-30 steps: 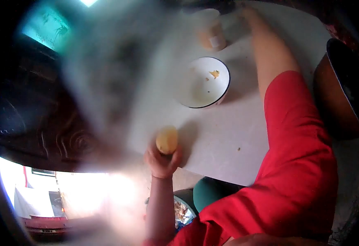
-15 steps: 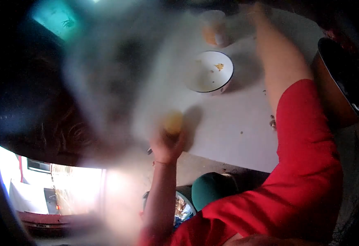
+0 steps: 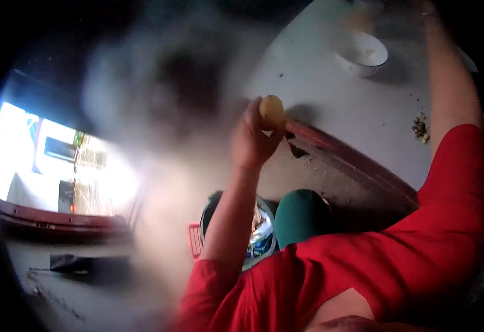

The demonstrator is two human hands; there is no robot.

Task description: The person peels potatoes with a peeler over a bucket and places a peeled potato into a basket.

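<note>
My left hand (image 3: 255, 138) is closed around a yellow oval potato (image 3: 272, 113), which looks peeled. It holds the potato above the table's wooden edge (image 3: 352, 157), the fingers wrapping its left side. My right arm stretches away along the right side, and my right hand (image 3: 423, 6) is at the top border. That hand is dark and mostly cut off, so its fingers do not show. A white bowl (image 3: 363, 69) with a dark rim and a few yellow scraps inside stands on the table, left of my right forearm.
Dark scraps (image 3: 420, 128) lie on the white tabletop (image 3: 341, 105). Behind the bowl is a blurred orange thing (image 3: 358, 22). Below the table edge, a bin (image 3: 269, 249) holding crumpled wrappers stands beside my green-clad knee (image 3: 303, 218). A red plastic basket (image 3: 195, 239) is partly visible.
The view has swung left, so the bowl and table sit farther right and higher. My left hand still holds the potato, now seen more sharply. My right arm stays stretched out.
</note>
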